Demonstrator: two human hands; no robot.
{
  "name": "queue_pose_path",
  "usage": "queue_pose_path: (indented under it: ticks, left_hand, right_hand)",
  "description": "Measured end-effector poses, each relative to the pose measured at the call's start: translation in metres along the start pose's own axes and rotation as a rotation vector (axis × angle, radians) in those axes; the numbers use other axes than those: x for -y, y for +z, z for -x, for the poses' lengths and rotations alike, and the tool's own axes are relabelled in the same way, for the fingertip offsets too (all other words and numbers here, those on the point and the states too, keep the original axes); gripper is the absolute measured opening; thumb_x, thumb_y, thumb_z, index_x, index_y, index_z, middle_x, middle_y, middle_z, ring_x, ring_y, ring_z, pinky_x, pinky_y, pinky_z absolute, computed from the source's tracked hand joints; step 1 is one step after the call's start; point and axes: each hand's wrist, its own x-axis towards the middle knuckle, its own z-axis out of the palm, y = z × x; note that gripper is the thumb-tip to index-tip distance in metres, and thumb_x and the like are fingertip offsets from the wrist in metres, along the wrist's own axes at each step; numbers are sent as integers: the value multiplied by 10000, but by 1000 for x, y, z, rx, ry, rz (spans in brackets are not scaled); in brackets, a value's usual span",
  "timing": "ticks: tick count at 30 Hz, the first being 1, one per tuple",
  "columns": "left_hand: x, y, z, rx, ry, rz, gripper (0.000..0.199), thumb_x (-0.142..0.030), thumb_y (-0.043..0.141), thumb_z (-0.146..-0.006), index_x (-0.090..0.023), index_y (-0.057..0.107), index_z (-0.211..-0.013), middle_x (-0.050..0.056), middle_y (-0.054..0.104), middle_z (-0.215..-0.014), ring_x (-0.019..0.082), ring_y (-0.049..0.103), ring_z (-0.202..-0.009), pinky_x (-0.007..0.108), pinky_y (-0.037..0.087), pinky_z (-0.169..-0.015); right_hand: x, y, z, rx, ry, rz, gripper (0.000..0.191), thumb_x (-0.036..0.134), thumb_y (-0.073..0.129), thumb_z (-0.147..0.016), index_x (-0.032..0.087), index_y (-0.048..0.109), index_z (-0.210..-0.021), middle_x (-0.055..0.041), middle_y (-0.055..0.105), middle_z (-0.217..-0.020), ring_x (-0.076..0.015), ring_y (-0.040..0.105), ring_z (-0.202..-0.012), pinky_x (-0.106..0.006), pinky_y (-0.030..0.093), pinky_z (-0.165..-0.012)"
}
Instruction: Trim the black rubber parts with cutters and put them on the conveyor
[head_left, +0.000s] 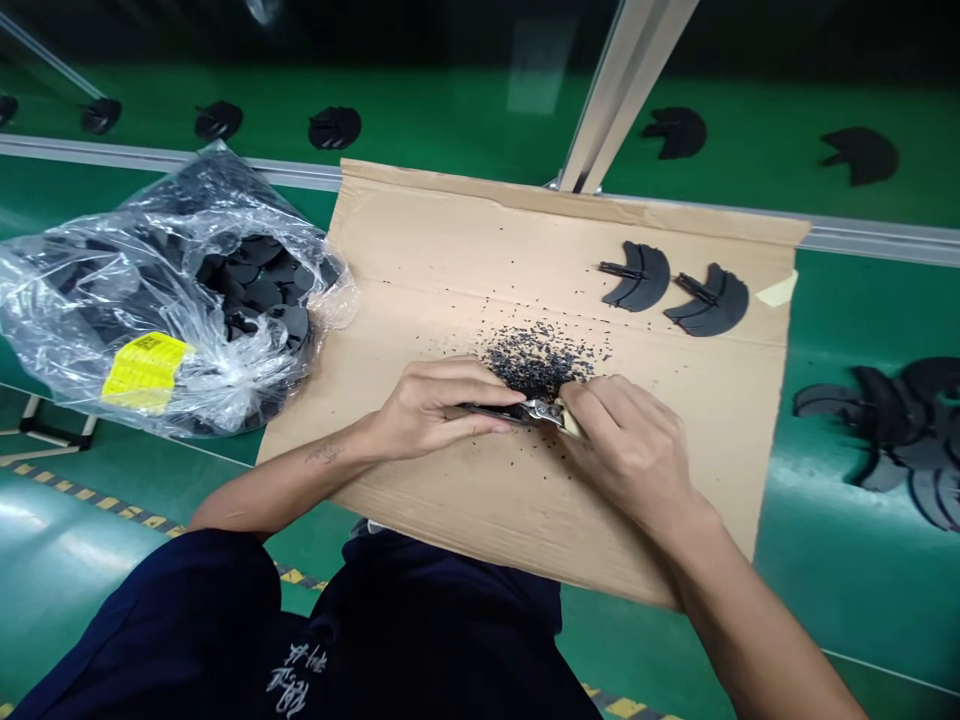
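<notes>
Black metal-tipped strip (pixel 495 410), lying level, tip rightward, between left hand (pixel 431 410), right hand (pixel 626 450)

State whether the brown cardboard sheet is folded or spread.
Spread: the brown cardboard sheet lies flat on the green workbench, with only crease lines crossing it.

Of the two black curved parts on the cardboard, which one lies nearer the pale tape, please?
The right black part, beside the pale tape at the cardboard's edge. The left black part lies farther away, closer to the black crumbs.
</notes>
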Motion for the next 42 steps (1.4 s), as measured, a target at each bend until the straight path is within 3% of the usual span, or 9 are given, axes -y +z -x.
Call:
queue_pose_path:
  ticks: [4,10,14,17,20,24,29,33,42]
  left_hand:
    - [2,-1,-1,29,10,-16,218,-225,765,-883,-158,769,-1091,89,786,-924,132,717,-817,249,591,-741]
    - [2,-6,-2,1,-17,-92,228,-299,801,-856,-185,763,-1049,59,788,-908,138,699,-817,290,570,-794]
    - [1,-2,0,-119,-167,48,225,-294,786,-869,-157,720,-1035,58,772,-939,119,712,-821,217,569,-723]
    - [3,3,0,-103,-184,136,197,-240,780,-868,-144,658,-990,60,757,-949,136,729,-892,226,595,-783]
    - [6,4,0,-22,-56,-44,144,-152,695,-912,-148,659,-1051,80,752,-1012,154,721,-976,281,604,-868]
    - [9,-3,0,90,77,-336,257,-113,621,-945,-172,686,-1187,84,758,-1045,172,707,-993,335,604,-880]
    - [7,-9,-3,82,-7,-142,251,-74,634,-922,-157,722,-1142,97,779,-1070,152,738,-1022,276,617,-904]
    - [3,-7,-2,108,-59,-51,246,-84,647,-918,-168,744,-1127,86,801,-1051,148,768,-979,238,627,-865]
    - [3,-4,1,78,-66,-18,182,-203,707,-923,-177,768,-1092,82,815,-992,145,784,-867,207,626,-761]
  right_hand:
    - [0,5,2,5,32,-84,223,45,495,-927,217,590,-821,-19,578,-677,-171,502,-623,-314,378,-581]
    - [-4,10,3,11,172,-330,120,182,528,-979,216,595,-885,-26,627,-729,-157,562,-631,-284,418,-574]
    - [0,6,-4,8,327,-578,133,322,674,-937,219,596,-967,-30,663,-820,-167,620,-701,-283,483,-622]
    - [8,5,-8,-56,300,-677,137,265,705,-912,218,596,-982,-38,670,-861,-170,641,-752,-288,514,-663]
    - [15,6,-8,-120,144,-590,89,136,629,-927,204,591,-972,-55,667,-845,-167,617,-726,-293,501,-635]
    - [13,2,-5,-96,8,-544,122,142,610,-929,192,569,-1033,-77,665,-872,-188,623,-768,-321,519,-670]
    - [-6,-3,-3,-41,81,-320,149,93,536,-909,195,557,-1016,-65,647,-831,-189,566,-723,-320,473,-650]
    - [-10,2,-2,5,-7,-34,95,122,508,-932,176,578,-964,-77,655,-805,-201,522,-721,-320,409,-623]
    - [-5,2,-1,12,10,-47,101,130,499,-952,182,585,-948,-52,626,-776,-181,482,-710,-307,388,-644]
